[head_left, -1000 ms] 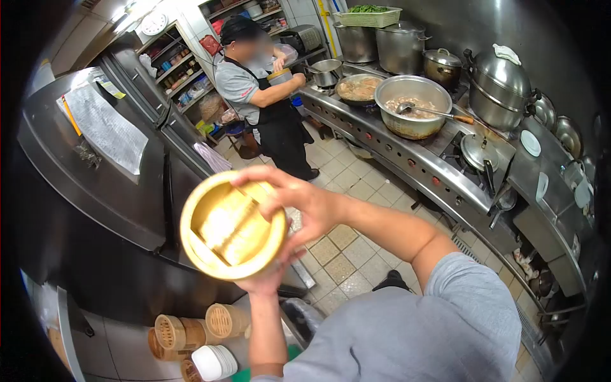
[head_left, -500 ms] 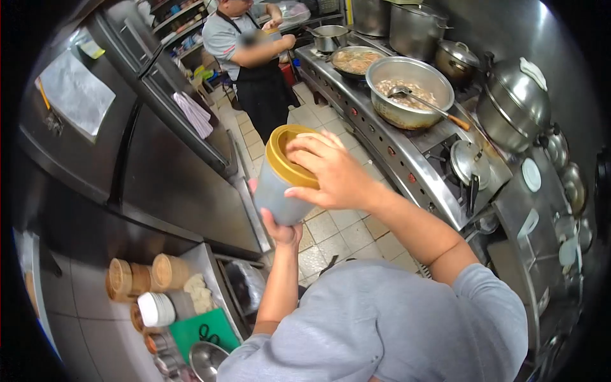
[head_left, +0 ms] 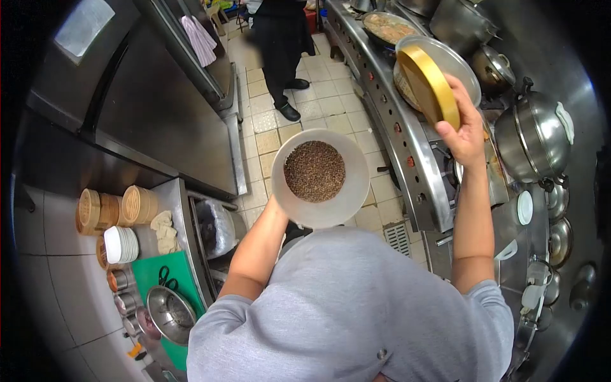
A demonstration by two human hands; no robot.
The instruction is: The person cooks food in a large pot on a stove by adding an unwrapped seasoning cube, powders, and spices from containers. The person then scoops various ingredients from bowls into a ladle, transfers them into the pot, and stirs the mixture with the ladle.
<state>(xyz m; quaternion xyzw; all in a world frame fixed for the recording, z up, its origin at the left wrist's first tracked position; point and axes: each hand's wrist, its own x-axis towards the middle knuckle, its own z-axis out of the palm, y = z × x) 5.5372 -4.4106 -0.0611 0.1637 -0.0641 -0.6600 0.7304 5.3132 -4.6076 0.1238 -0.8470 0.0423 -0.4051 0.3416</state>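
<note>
A pale, translucent round container is tilted toward the camera, its mouth uncovered, with small brown grains at the bottom. My left hand holds it from below and behind, and most of its fingers are hidden by the container. At the right, my right hand grips the round yellow lid by its edge, fingers wrapped round it. Lid and container are apart. The lid is raised on its side in front of a large metal pot on the stove.
Another person in a black apron stands ahead on the tiled floor. The stove with pots runs along the right. At lower left are bamboo steamers, stacked white dishes, a green board, scissors and a metal bowl.
The yellow lid has come off the container and moved right with my right hand. The container's mouth now faces the camera, showing the grains. The view has tipped further down.
</note>
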